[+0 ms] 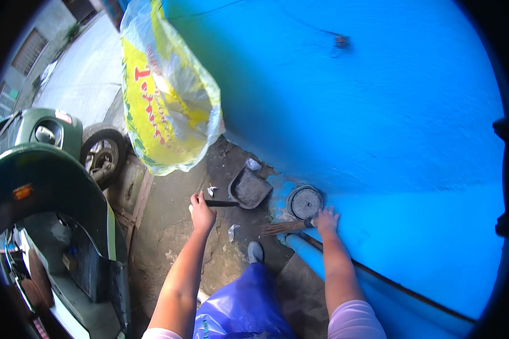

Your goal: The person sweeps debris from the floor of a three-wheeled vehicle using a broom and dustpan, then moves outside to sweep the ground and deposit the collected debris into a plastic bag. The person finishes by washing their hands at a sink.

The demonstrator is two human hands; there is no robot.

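Note:
My left hand point(201, 213) is closed around the black handle of a dustpan point(250, 189). The pan lies low over the dark ground, off to the right of that hand. A short brush broom point(283, 227) with brown bristles points left from my right hand point(326, 221), which grips its dark end. Some fingers of that hand stretch out along the blue wall, and its palm is hidden. Just beyond the broom sits a round grey disc-like object point(306, 203) with a dark rim. Beside the pan are a crumpled clear plastic scrap point(253, 164) and a small white scrap point(212, 191).
A yellow and clear plastic bag point(169, 96) hangs at upper left. Along the left stands a dark green scooter point(51, 169) near a wheel point(103, 152). The bright blue wall point(379, 113) fills the right, with a blue pipe point(305, 254) at its foot. Another scrap point(232, 232) lies on the ground.

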